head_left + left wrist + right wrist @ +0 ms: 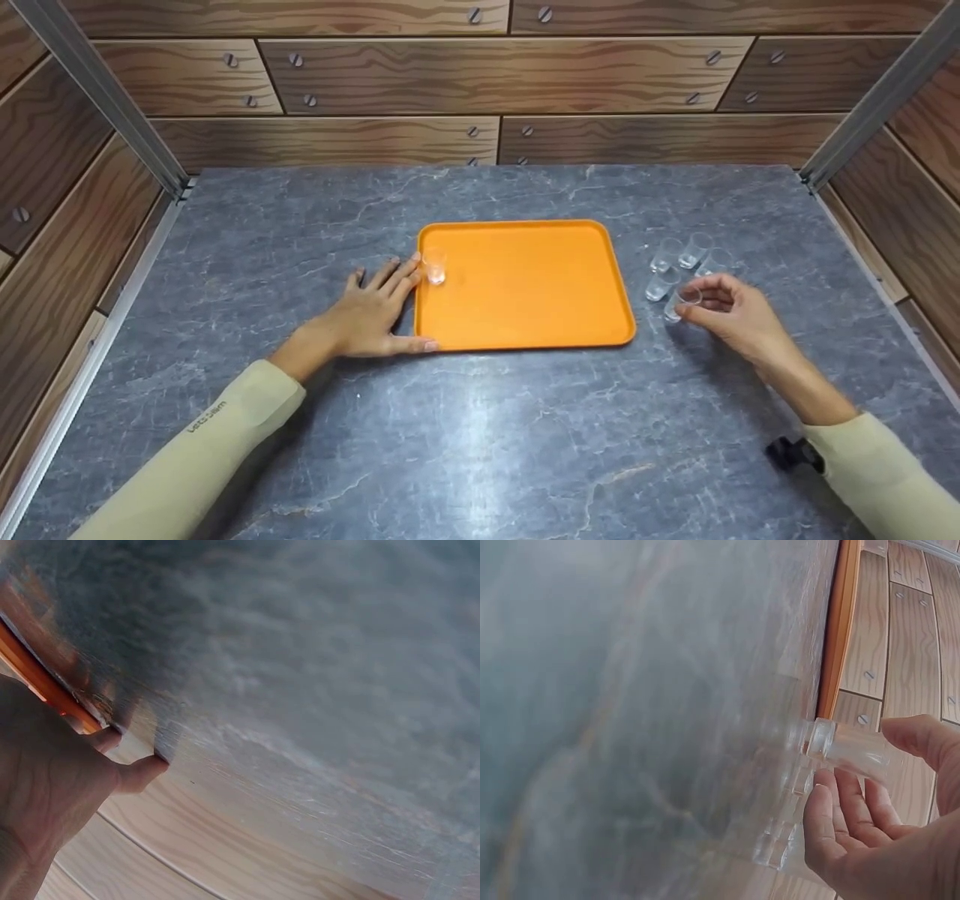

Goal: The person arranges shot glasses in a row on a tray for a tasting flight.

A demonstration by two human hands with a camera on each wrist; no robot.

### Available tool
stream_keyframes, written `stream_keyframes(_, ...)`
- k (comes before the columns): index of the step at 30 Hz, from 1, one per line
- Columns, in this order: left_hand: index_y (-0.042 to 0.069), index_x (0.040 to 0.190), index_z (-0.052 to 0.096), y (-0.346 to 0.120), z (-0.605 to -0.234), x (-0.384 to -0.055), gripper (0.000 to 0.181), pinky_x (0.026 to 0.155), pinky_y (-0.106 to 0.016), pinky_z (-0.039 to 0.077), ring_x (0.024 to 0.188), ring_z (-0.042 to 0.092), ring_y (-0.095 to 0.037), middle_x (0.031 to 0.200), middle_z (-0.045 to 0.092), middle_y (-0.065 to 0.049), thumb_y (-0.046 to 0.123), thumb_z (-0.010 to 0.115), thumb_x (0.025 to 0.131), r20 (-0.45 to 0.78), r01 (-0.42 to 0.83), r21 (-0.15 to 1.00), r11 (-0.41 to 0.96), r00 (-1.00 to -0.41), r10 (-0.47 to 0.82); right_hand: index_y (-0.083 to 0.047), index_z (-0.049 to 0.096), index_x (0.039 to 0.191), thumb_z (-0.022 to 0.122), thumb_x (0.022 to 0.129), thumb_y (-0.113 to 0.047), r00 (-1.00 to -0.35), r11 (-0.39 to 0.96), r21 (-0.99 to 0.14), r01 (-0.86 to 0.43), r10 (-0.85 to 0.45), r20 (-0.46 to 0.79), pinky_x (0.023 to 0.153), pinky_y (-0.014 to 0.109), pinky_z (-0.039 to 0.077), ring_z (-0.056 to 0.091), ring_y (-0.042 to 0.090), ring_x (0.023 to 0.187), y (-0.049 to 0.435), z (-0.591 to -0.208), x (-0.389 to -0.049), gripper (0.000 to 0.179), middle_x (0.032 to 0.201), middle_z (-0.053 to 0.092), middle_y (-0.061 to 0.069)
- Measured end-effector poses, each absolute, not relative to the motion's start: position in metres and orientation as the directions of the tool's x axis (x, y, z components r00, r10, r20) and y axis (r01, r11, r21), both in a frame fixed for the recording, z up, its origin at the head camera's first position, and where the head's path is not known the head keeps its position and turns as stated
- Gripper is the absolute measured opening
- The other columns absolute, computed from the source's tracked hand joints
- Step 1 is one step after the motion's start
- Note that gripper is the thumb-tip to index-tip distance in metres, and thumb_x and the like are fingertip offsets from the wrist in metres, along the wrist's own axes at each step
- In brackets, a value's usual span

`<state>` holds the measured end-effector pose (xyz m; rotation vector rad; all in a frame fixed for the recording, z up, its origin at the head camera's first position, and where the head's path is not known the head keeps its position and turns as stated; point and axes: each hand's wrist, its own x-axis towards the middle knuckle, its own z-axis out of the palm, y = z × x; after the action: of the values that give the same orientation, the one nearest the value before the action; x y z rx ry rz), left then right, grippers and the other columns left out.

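My left hand (367,315) lies spread beside an orange tray (525,285), its fingertips at the tray's left rim and its thumb along the front left corner. Inside the tray, close to those fingertips, a clear shot glass (435,270) stands upright. Right of the tray, my right hand (739,319) holds another shot glass (859,750) between thumb and curled fingers, low over the tabletop. Several more shot glasses (661,285) stand clustered just behind it, one partly hidden by the hand. In the left wrist view the tray shows as an orange strip (45,679) past the hand.
The grey marbled tabletop (480,420) stretches around the tray. Wood-patterned panels (495,75) with printed screws close off the back and both sides. Metal posts (112,97) rise at the rear corners. A black device (795,454) sits at the right wrist.
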<state>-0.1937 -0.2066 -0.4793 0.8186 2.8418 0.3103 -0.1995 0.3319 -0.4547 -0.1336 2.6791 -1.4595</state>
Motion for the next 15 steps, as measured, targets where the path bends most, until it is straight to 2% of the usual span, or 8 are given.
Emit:
stream_keyframes(9,0.006,0.175,0.016,-0.205,-0.479,-0.194,0.122,0.113,-0.086,0.019,0.164,0.012,-0.045,0.183,0.002,-0.011,0.09,0.051,0.094,-0.097,0.505,0.254,0.825,-0.835,0.541,0.011,0.061,0.132,0.08,0.101,-0.01,-0.995,0.502,-0.863,-0.053,-0.099,0.003,0.08,0.017,0.054,0.067,0.004,0.094,0.333,-0.454,-0.192,0.042,0.111,0.072,0.0)
stream_keyframes(15,0.006,0.175,0.017,-0.206,-0.481,-0.194,0.12,0.113,-0.087,0.019,0.164,0.013,-0.047,0.182,0.006,-0.013,0.088,0.052,0.095,-0.083,0.513,0.255,0.819,-0.833,0.547,0.01,0.061,0.13,0.081,0.101,-0.01,-0.996,0.456,-0.887,-0.072,-0.084,0.038,0.082,0.018,0.056,0.07,0.006,0.095,0.328,-0.45,-0.187,0.04,0.109,0.074,-0.006)
